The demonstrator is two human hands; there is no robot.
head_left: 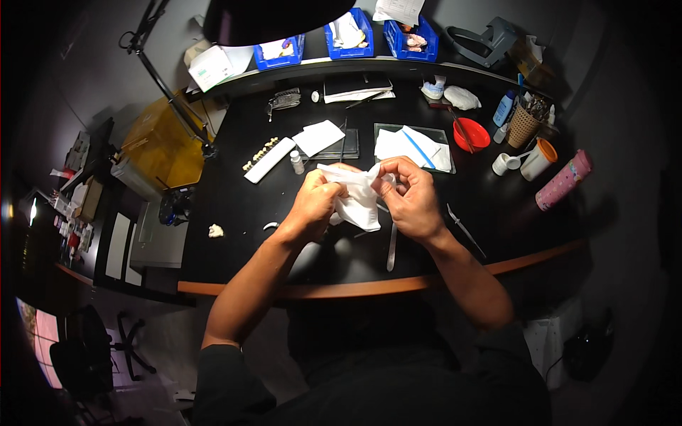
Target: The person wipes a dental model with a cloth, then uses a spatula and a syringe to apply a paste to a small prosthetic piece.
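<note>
Over the near middle of the black table, both my hands grip a crumpled white sheet point(360, 209) that looks like tissue or a thin cloth. My left hand point(315, 201) is closed round its left side in a loose fist. At the upper right edge my right hand point(412, 199) pinches it between thumb and fingers. The sheet's lower corner hangs down between them. Under my right wrist lies a pale flat spatula point(391, 250), and a thin metal instrument point(465, 231) rests farther right. Whether anything sits inside the sheet is hidden.
Beyond my hands stand a small bottle point(297, 163), a white block with tooth shapes point(268, 160) and a glass slab with papers point(413, 148). A red bowl point(479, 140), an orange-lidded jar point(540, 160) and a pink bottle point(563, 181) stand right. A lamp point(277, 18) overhangs the back.
</note>
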